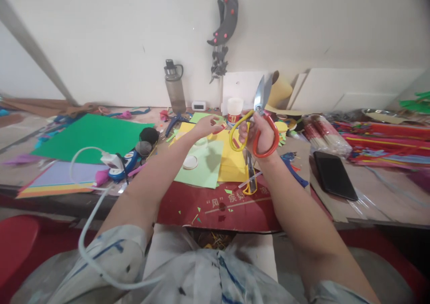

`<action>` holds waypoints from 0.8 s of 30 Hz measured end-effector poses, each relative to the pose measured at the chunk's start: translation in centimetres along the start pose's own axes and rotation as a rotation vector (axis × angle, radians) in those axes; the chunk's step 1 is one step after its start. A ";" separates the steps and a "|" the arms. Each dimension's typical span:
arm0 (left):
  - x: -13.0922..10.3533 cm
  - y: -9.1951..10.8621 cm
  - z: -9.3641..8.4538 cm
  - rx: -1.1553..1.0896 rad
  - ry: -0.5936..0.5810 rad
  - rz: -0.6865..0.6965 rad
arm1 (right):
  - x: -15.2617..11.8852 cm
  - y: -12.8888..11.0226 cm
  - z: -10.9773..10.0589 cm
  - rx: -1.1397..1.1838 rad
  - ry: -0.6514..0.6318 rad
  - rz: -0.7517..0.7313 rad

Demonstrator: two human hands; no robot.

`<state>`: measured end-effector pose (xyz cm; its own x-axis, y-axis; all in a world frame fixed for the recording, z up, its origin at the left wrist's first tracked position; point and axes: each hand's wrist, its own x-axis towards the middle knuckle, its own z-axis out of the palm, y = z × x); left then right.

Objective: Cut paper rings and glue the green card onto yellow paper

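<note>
My right hand [260, 131] is wrapped round a pair of scissors [262, 94] with one yellow and one red handle loop. Their blades point up and stand slightly apart. To the left, my left hand [208, 127] hovers over the papers with bent fingers. A small red and yellow bit shows at its fingertips, too small to name. Beneath the hands lie light green paper [210, 172] and yellow paper [231, 163]. A round white lid [190, 162] rests on the green sheet. A yellow utility knife [250, 178] lies below my right hand.
A red board [215, 212] with paper scraps forms the front surface. Green paper [94, 138], a charger plug [112, 161] and a bottle [175, 91] are to the left. A white tub [234, 109] stands behind the hands; a phone [334, 175] and pipe cleaners [389, 145] lie right.
</note>
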<state>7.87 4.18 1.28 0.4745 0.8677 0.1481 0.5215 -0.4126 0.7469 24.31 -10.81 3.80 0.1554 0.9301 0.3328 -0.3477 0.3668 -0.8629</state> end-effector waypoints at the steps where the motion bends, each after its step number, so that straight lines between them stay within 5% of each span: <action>1: -0.6 0.2 -0.5 -0.217 0.013 -0.004 | 0.0 0.2 0.0 -0.008 0.034 -0.032; 3: -2.3 0.9 -1.2 -0.617 -0.061 -0.049 | 0.1 0.8 0.0 -0.063 0.130 -0.104; 6: -5.3 2.3 -1.6 -0.937 -0.171 -0.110 | 0.1 1.6 0.0 -0.217 0.217 -0.161; 10: -8.1 3.5 -1.0 -1.067 -0.253 -0.120 | -0.1 2.5 0.2 -0.389 0.186 -0.159; 16: -9.2 3.1 0.2 -1.055 -0.264 -0.038 | -0.3 2.8 0.5 -0.490 0.149 -0.164; 24: -9.8 3.0 1.0 -0.756 0.111 0.215 | 0.0 3.4 0.2 -0.401 0.145 -0.023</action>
<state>5.45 -5.85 1.39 0.4162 0.8295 0.3726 -0.2155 -0.3081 0.9266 22.98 -9.57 0.97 0.2977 0.8988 0.3217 0.0398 0.3250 -0.9449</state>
